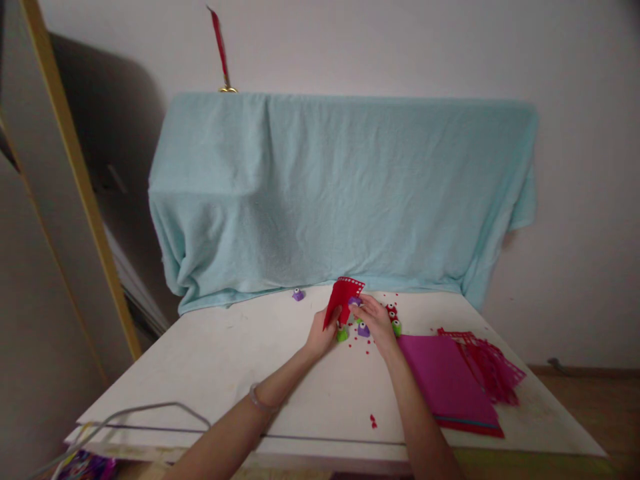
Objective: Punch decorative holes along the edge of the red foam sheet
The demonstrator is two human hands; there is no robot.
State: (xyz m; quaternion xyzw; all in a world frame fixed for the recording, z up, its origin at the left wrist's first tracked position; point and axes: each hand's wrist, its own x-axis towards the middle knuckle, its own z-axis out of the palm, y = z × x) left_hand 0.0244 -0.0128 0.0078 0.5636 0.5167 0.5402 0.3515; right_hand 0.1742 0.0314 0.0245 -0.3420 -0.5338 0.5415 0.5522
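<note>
Above the far middle of the table, my left hand [323,331] is closed on a red sheet of paper [343,297], its top and right edges lined with punched holes. My right hand [376,317] grips a small purple craft punch [355,302] at the sheet's right edge; whether the paper sits inside its slot I cannot tell. Below the hands stand another purple punch [363,329] and a green punch [342,333]. Beside my right hand are a red punch [392,310] and a second green punch [397,327]. Tiny red cut-outs [367,343] lie scattered around them.
One more purple punch [298,294] stands alone at the table's back. A stack of magenta and red sheets [445,377] lies on the right, with punched strips [493,367] beside it. A light blue cloth [345,193] hangs behind the white table [215,367].
</note>
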